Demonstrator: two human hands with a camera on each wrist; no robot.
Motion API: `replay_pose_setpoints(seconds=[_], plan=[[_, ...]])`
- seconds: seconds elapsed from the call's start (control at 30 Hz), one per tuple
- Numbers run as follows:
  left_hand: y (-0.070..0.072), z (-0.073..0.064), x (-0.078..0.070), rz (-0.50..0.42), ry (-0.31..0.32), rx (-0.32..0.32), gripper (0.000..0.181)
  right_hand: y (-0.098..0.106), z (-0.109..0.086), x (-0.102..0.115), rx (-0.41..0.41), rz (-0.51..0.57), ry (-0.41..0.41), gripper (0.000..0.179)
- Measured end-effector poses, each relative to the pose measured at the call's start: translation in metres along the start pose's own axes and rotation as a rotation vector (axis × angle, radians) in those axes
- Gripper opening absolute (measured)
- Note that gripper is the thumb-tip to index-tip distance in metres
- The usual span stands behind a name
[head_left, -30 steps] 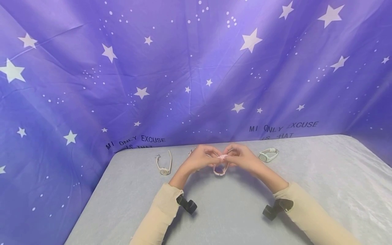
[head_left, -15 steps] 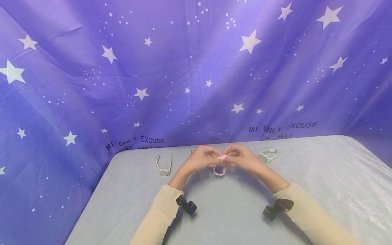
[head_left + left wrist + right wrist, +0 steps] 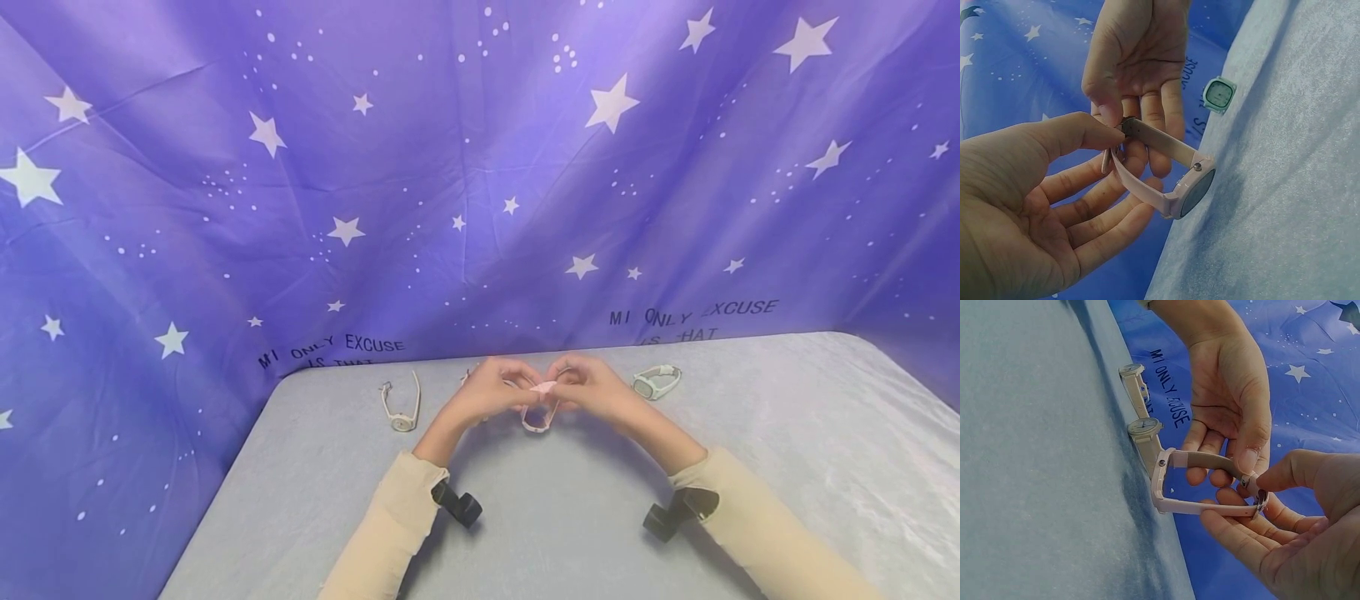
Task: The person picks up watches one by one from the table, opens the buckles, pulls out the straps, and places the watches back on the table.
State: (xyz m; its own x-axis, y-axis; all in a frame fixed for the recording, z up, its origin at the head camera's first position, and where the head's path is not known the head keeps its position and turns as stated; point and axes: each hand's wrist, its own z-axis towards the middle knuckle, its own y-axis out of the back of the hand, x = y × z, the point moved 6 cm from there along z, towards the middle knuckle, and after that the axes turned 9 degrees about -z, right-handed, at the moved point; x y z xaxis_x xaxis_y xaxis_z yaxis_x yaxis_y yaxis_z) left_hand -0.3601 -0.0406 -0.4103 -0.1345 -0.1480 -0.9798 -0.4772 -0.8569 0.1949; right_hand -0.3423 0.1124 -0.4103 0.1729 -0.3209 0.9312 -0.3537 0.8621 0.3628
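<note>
A pink wristwatch (image 3: 536, 427) hangs between my hands just above the far part of the table, its strap closed into a loop with the case lowest. My left hand (image 3: 491, 393) pinches the strap near the buckle between thumb and fingers. From the other side, my right hand (image 3: 597, 388) pinches the strap at the same spot, the thumbs nearly meeting. In the right wrist view, the metal buckle (image 3: 1261, 501) sits at the strap ends by the right fingers. Whether the pin sits in a hole cannot be made out.
A cream watch (image 3: 403, 422) lies left of my hands, with its strap undone. A pale green-white watch (image 3: 645, 385) lies to the right. Another watch (image 3: 1145, 427) is mostly hidden behind my left hand in the head view. A purple star-patterned cloth (image 3: 465, 167) hangs behind the grey table (image 3: 540, 533).
</note>
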Motion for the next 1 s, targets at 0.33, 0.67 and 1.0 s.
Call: replay_pose_setpoints(seconds=[0.33,0.67,1.0], plan=[[0.0004,0.0012,0.0023,0.003,0.008,-0.004,0.02,0.0003,0.0002,-0.0005,-0.002,0.017,-0.014,0.024],[0.0,0.002,0.0033,0.005,0.006,0.001,0.018,-0.0004,-0.0005,-0.0016,0.012,0.021,-0.021,0.022],[0.0003,0.0013,0.003,0.036,-0.005,-0.004,0.019,0.0004,-0.0002,-0.0024,0.003,0.005,-0.025,0.022]])
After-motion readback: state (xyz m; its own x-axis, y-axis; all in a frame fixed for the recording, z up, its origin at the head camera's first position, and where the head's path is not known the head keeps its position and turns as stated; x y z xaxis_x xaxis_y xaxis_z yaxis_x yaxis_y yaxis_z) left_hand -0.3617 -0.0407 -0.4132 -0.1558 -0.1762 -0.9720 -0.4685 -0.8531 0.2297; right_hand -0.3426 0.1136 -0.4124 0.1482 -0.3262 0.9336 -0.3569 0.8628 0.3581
